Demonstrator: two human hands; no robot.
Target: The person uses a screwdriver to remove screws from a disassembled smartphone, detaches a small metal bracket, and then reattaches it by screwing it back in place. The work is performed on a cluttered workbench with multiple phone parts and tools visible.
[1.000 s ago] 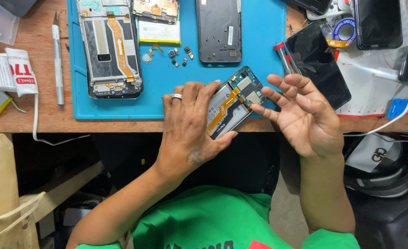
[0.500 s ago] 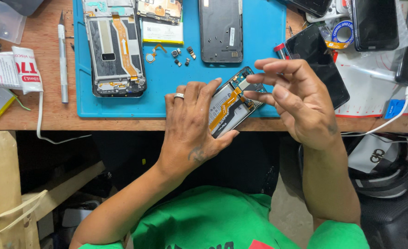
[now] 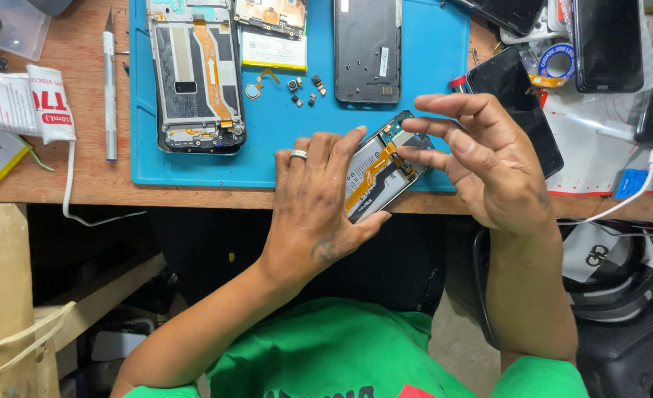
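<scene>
Head camera, looking down on a wooden workbench at a phone repair. Far left: white tube lying on its side, a white cable trailing off the bench edge beside it. Next, a slim craft knife laid lengthwise just left of a blue work mat. On the mat, left to right: an opened phone frame with an orange ribbon cable down its middle, a circuit board above a yellow-edged battery, a scatter of small loose parts, a dark back cover lying flat.

Centre, at the mat's near edge: left hand, ring on one finger, wrapped around a small opened phone, gripping it from below and from the left with fingers spread over its lower half. Phone tilted, inner side up, orange ribbon cable running diagonally across its silver battery, upper end over the mat, lower end past the bench edge. Right hand just beside it, holding nothing visible, fingers curled, thumb and forefinger drawn close together and touching the phone's upper end; remaining fingers spread loosely above.

Right of the mat: dark phone screen lying at an angle, partly behind the right hand, a roll of blue tape, another black phone, a white charging cable with a blue plug. Below the bench edge, green shirt at frame bottom.
</scene>
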